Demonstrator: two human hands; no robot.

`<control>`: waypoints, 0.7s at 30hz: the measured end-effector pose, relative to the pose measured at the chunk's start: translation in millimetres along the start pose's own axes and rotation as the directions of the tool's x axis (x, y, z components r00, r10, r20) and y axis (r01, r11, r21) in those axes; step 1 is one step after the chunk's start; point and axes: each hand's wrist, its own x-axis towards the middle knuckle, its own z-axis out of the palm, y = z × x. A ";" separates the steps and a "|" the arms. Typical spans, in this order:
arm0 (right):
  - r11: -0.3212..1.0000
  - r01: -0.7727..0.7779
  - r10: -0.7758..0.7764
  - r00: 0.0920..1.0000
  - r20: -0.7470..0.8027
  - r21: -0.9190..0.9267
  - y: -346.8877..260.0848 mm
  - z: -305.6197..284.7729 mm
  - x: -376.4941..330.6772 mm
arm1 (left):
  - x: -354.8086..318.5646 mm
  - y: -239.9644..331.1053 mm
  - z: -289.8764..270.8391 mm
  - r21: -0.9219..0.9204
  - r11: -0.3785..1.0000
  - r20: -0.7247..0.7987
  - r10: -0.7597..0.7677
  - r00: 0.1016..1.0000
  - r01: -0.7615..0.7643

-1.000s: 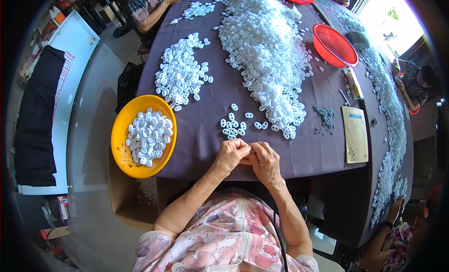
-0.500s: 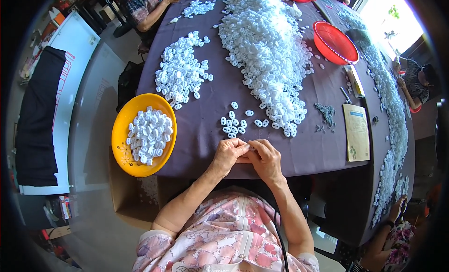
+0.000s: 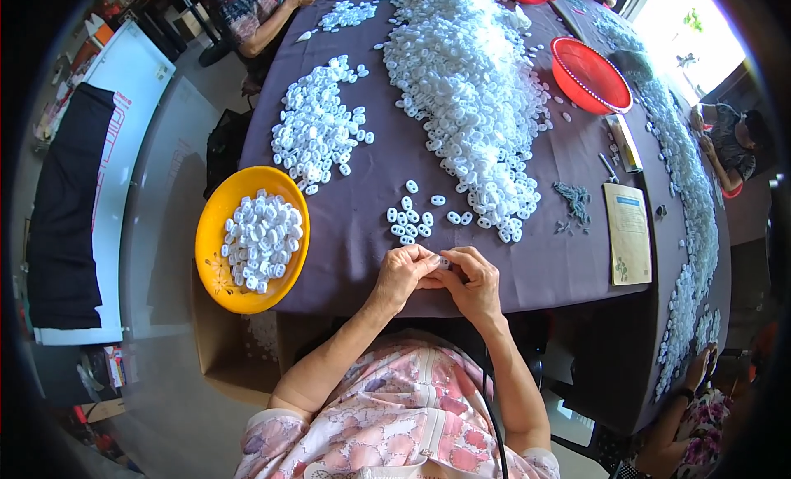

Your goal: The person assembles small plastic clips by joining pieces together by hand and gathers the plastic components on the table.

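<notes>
Just beyond the table's near edge my two hands meet, fingertips close together. My left hand (image 3: 402,276) is closed in a pinch on a small white oval plastic piece (image 3: 445,264), which shows between the fingers. At the same piece, the fingers of my right hand (image 3: 475,285) are bent and pressed in, largely covering it. Right beyond the hands lies a small group of white oval pieces (image 3: 405,217) with two holes each. A large heap of the same pieces (image 3: 470,92) stretches away behind them.
At the left edge stands a yellow bowl (image 3: 208,269) of finished-looking white pieces. Another pile (image 3: 317,129) lies beyond it. To the right are small grey bits (image 3: 572,200), a tan packet (image 3: 628,240) and a red basket (image 3: 581,67). Other people sit around the tables.
My right hand's fingers have shifted slightly right and opened a little from the left fingertips, so more of the white piece shows. The piles and bowl stay the same.
</notes>
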 end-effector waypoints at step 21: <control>0.782 -0.107 -0.154 0.921 -0.357 -0.614 61.4 -145.5 18.4 | -26.4 2.3 -9.7 -0.047 0.997 -0.003 0.064 0.998 -0.064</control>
